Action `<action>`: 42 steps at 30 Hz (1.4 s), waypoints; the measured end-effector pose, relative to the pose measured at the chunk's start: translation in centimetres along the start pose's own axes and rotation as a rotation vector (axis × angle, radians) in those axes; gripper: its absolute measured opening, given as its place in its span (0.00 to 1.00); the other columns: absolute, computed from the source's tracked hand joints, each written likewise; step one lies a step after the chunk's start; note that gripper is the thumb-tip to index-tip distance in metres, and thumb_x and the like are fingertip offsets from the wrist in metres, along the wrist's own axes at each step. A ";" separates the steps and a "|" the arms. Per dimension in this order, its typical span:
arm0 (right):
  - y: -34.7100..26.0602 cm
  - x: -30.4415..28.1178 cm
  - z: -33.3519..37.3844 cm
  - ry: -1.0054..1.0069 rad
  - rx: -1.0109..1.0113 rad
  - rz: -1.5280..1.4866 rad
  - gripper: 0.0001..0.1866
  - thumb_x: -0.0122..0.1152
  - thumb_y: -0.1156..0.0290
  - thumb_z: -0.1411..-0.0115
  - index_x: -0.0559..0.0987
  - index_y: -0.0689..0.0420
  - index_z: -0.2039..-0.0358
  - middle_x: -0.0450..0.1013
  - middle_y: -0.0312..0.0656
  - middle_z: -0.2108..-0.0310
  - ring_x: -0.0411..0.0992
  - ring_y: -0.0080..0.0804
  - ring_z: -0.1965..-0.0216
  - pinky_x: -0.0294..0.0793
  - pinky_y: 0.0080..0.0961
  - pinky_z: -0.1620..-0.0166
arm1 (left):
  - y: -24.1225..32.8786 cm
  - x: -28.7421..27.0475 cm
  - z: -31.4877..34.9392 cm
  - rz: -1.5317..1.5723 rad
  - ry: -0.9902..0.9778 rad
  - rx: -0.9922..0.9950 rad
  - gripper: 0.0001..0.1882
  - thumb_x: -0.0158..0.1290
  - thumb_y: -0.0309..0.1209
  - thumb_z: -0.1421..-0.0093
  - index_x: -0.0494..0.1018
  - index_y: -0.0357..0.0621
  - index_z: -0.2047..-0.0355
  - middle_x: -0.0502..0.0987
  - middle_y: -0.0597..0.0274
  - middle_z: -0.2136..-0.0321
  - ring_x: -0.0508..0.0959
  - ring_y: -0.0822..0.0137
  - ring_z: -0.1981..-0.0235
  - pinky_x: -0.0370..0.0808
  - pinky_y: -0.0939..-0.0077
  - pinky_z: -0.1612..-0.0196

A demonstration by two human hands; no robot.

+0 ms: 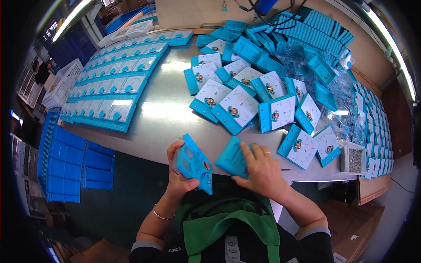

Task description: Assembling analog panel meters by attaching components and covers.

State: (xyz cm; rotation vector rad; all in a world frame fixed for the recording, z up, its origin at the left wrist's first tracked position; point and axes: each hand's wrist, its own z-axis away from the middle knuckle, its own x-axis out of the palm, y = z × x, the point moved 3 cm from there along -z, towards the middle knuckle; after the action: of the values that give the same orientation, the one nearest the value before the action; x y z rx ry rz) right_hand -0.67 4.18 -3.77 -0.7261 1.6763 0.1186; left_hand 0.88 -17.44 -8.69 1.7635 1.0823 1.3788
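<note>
Gripping between thumb and curled fingers, the left hand holds a turquoise case up on edge, its clear plastic side toward the palm. Just beside it, apart from that case, the right hand pinches a turquoise shell near the table's front edge, fingers slightly spread over its face, thumb at the near side; this hand hides the shell's right part. Directly beyond, square white-faced units with turquoise edge strips lie overlapping at mixed angles, crowding the middle of the smooth, reflective metal table. To their right sits a white tray of small grey pieces. Flat rows of white-and-turquoise units cover the table's left side; ribbed blue plastic crates stand below. Ridged turquoise parts are stacked at the far right.
</note>
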 end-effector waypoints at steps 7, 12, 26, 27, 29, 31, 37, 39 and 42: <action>-1.6 -1.6 -0.5 -0.107 -0.001 -0.769 0.45 0.71 0.56 0.59 0.63 0.64 0.44 0.66 0.56 0.50 0.67 0.47 0.49 0.65 0.34 0.47 | -0.9 1.7 -0.3 0.087 -0.187 0.044 0.54 0.69 0.34 0.64 0.46 0.56 0.41 0.57 0.53 0.46 0.61 0.59 0.44 0.63 0.60 0.45; -2.3 0.4 -0.8 -0.011 -0.109 -0.721 0.45 0.72 0.59 0.60 0.63 0.63 0.43 0.65 0.57 0.49 0.67 0.53 0.49 0.66 0.38 0.48 | -0.8 2.5 -0.5 0.122 -0.149 0.000 0.53 0.67 0.37 0.62 0.44 0.56 0.40 0.54 0.56 0.45 0.59 0.59 0.43 0.60 0.60 0.43; -2.7 1.8 -1.3 0.171 -0.193 -0.832 0.39 0.65 0.57 0.51 0.62 0.65 0.43 0.65 0.58 0.49 0.70 0.47 0.53 0.67 0.34 0.50 | -0.1 3.0 -0.1 -0.045 -0.149 0.090 0.53 0.67 0.38 0.62 0.44 0.56 0.40 0.53 0.54 0.46 0.58 0.57 0.44 0.62 0.61 0.45; -2.5 1.3 -1.3 0.181 -0.206 -0.833 0.39 0.65 0.57 0.51 0.62 0.65 0.43 0.65 0.58 0.49 0.70 0.47 0.53 0.67 0.34 0.50 | 0.3 2.6 -0.5 -0.180 -0.186 0.030 0.52 0.67 0.38 0.62 0.46 0.55 0.40 0.53 0.51 0.45 0.58 0.53 0.44 0.61 0.60 0.45; -1.4 1.3 -1.8 -0.107 0.002 -1.136 0.39 0.63 0.59 0.48 0.60 0.65 0.42 0.67 0.55 0.50 0.70 0.36 0.57 0.68 0.27 0.55 | 1.4 2.3 -1.7 -0.333 -0.212 0.000 0.51 0.67 0.38 0.62 0.49 0.54 0.40 0.53 0.48 0.44 0.58 0.49 0.43 0.61 0.59 0.44; -1.5 -0.3 -1.2 -0.051 -0.099 -1.062 0.39 0.61 0.57 0.47 0.59 0.65 0.41 0.68 0.52 0.51 0.68 0.25 0.60 0.67 0.21 0.58 | 3.4 4.3 -2.4 -1.114 -0.418 0.305 0.48 0.66 0.39 0.61 0.54 0.51 0.41 0.52 0.40 0.43 0.57 0.40 0.43 0.59 0.56 0.43; 1.8 0.2 -1.0 -0.051 0.450 -1.712 0.33 0.54 0.49 0.44 0.67 0.62 0.47 0.72 0.39 0.68 0.65 0.18 0.78 0.61 0.14 0.81 | 5.7 7.7 -1.4 -1.276 -0.469 0.455 0.40 0.57 0.47 0.52 0.57 0.46 0.41 0.51 0.38 0.40 0.53 0.41 0.39 0.49 0.45 0.40; 1.7 0.1 -1.8 0.043 0.493 -1.787 0.30 0.53 0.48 0.43 0.69 0.61 0.49 0.70 0.35 0.72 0.60 0.15 0.82 0.51 0.12 0.86 | 6.4 8.8 -1.1 -1.405 -0.674 0.568 0.34 0.60 0.45 0.53 0.65 0.44 0.47 0.58 0.42 0.42 0.57 0.47 0.39 0.51 0.51 0.39; 2.6 1.7 -2.1 -0.084 0.453 -1.831 0.37 0.47 0.38 0.44 0.64 0.58 0.47 0.73 0.43 0.61 0.71 0.23 0.75 0.53 0.10 0.86 | 6.0 6.2 -4.0 -1.494 -0.646 0.822 0.29 0.53 0.37 0.50 0.65 0.41 0.48 0.63 0.49 0.44 0.62 0.49 0.42 0.59 0.54 0.42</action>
State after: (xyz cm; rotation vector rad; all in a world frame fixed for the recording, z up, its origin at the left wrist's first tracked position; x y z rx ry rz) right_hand -3.96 4.64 -5.62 -1.5437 0.4062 -1.4078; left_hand -0.99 -14.66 0.20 1.0208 1.9716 -0.5576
